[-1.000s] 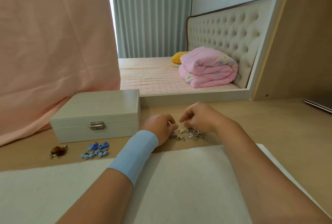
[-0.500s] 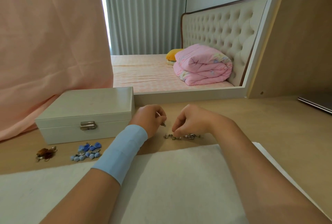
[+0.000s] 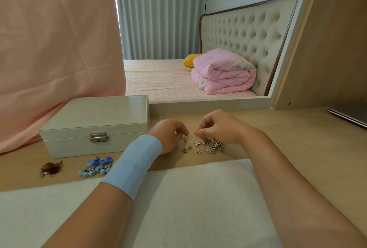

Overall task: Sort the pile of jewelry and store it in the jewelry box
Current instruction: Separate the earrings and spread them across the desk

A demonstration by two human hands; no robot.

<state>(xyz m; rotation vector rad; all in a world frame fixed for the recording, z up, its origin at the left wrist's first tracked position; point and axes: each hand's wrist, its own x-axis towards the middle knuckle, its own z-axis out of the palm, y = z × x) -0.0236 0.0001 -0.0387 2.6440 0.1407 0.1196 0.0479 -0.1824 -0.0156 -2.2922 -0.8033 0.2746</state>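
Brown piece point(image 3: 51, 168): one amber-brown item with metal bits, far left on my desk point(image 3: 278, 128), lying flat; I cannot tell its exact kind.
Blue earrings point(image 3: 97, 166): one small cluster just right of the brown piece, blue bows at the far end and pale blue balls at the near end; I make out two silver discs among them, but the number of earrings I cannot tell.
Jewelry box point(image 3: 95, 126): one, cream-white, lid down and clasp facing me; its long axis runs left to right, behind the two sorted groups.
Wristband point(image 3: 135, 166): one pale blue band around my left wrist.
My left hand point(image 3: 168, 134): grip pinched together on one small silver piece point(image 3: 185, 139), which hangs from my fingertips just above the desk.
Loose bits point(image 3: 187, 148): two or three small silver pieces lying on the desk below that hand, apart from the main pile.
My right hand point(image 3: 218, 128): grip pinched at the left edge of the pile; whether anything is caught in it I cannot tell.
Silver pile point(image 3: 211, 145): one tangled heap of small charms, too many and too small to count, spread left to right under my right hand.
White mat point(image 3: 178, 208): one, across the near desk under both forearms.
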